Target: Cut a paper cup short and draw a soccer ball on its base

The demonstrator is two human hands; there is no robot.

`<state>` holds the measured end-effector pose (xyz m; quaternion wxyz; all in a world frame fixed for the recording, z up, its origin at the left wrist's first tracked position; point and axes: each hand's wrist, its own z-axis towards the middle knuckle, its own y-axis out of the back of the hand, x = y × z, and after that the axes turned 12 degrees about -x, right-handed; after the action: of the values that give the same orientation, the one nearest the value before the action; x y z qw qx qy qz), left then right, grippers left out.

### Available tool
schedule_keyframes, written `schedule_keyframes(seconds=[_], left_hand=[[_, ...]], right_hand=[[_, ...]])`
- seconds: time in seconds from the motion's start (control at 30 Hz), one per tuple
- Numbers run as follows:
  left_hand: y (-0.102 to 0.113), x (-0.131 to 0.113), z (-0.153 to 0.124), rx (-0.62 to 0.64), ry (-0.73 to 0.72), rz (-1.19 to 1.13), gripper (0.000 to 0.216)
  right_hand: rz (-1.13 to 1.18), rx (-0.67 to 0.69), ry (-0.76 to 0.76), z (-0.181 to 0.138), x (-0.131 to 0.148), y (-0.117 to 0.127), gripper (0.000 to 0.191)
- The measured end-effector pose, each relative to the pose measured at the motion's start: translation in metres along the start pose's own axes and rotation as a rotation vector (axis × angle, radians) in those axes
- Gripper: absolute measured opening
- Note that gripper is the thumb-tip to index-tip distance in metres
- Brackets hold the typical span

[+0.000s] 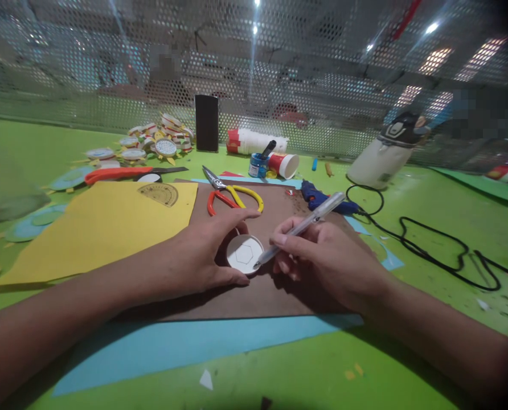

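My left hand (203, 250) curls around a small white round lid (244, 254) with a hexagon marked on it, thumb and forefinger pinning it onto the brown paper sheet (254, 296). My right hand (322, 256) grips a clear-bodied pen (305, 223); its tip touches the lid's right rim. The brown sheet lies on a blue sheet (177, 347) on the green table.
A yellow sheet (104, 228) with a protractor lies left. Scissors (230, 196), a blue glue gun (322, 199) with a black cable (433, 239), a paint jar (258, 165), paper cups (283, 165), a white bottle (377, 159) and paper flower crafts (151, 145) sit beyond, before a perforated metal screen.
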<state>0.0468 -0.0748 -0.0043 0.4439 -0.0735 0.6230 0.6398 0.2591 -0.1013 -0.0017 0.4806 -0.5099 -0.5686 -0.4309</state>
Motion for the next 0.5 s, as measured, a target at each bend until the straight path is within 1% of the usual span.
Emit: schedule_keyframes(seconds=[0.33,0.5], left_hand=[[0.0005,0.0015,0.0003,-0.005,-0.027,0.058,0.072],[0.0009,0.0013,-0.0004,-0.009,-0.032,0.051,0.078]], right_hand=[[-0.044,0.013,0.015,0.0007,0.0021,-0.0006,0.02],[-0.11,0.008,0.027,0.0021,0.0004,0.001,0.02]])
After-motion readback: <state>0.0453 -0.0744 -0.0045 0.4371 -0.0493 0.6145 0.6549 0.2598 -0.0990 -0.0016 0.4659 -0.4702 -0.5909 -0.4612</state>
